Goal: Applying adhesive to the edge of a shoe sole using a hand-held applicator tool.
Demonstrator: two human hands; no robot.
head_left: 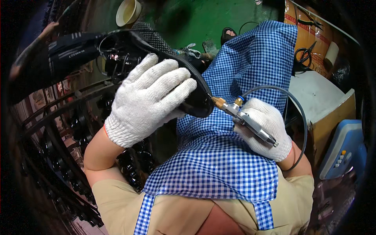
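The left hand (pixel 152 96) grasps a black shoe (pixel 199 107) above the checked apron (pixel 219 172), the right hand (pixel 267 120) clasping a spray gun (pixel 232 111) at its edge, apparently for spraying, which next calls for steady tracing.

Two foreground white gloves (pixel 150 94), one spray gun (pixel 250 124), one checked apron (pixel 215 168), one bowl (pixel 127 12), one pair of scissors (pixel 309 53)
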